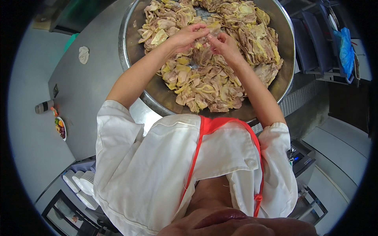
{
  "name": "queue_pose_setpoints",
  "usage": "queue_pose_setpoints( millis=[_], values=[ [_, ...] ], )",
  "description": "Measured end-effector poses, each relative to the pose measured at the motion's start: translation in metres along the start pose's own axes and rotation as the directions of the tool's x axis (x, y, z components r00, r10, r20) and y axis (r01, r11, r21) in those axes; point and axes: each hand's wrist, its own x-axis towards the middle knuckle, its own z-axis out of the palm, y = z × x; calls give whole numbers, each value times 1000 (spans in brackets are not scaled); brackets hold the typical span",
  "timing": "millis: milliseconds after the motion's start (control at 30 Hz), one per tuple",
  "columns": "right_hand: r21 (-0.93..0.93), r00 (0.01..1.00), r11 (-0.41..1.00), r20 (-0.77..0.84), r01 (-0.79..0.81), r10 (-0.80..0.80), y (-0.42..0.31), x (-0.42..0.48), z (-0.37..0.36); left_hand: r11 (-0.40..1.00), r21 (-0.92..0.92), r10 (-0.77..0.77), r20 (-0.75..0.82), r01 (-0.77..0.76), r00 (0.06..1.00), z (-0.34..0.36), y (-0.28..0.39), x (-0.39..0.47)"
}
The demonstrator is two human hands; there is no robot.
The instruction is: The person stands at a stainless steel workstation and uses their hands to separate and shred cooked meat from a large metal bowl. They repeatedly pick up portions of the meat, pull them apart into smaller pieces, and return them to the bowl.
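Observation:
A large round metal basin (pixel 127 53) holds heaps of sliced cooked meat (pixel 206 85) with yellow skin, apparently chicken. Over the middle of it, my left hand (pixel 187 37) and my right hand (pixel 226 47) meet almost fingertip to fingertip. Between them they pinch a pale, thin piece of meat (pixel 203 37), partly covered by the fingers. More slices are layered in a thick pile (pixel 257 38) to the right of my right hand. Through gaps in the heaps, small patches of the basin's bottom show.
Left of the basin, a grey tabletop (pixel 97 73) bears a crumpled white cloth (pixel 84 55), a plate of fruit (pixel 61 128) and a grey cup-like container (pixel 44 106). White plates (pixel 85 181) stand stacked at lower left. A dark rack (pixel 314 44) with a blue plastic bag (pixel 346 54) is at right.

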Motion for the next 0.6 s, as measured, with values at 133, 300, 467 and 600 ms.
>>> queue_pose_setpoints(
  millis=[133, 300, 467, 600],
  values=[
    [325, 986, 937, 138, -130, 89, 6, -10, -5, 872, 430, 196, 129, -233, 972, 7, -1, 1],
    [568, 980, 804, 176, -176, 89, 16, -7, -13, 706, 682, 34, 235, -190, 971, 15, 8, -8],
    [785, 989, 604, -136, 139, -50, 3, 26, -59, 814, 574, 154, -66, -89, 986, 21, 5, -3],
    [644, 949, 698, -243, 313, -202, -41, 30, -117, 516, 856, -27, 56, -34, 998, -13, -33, 8]
  ],
)
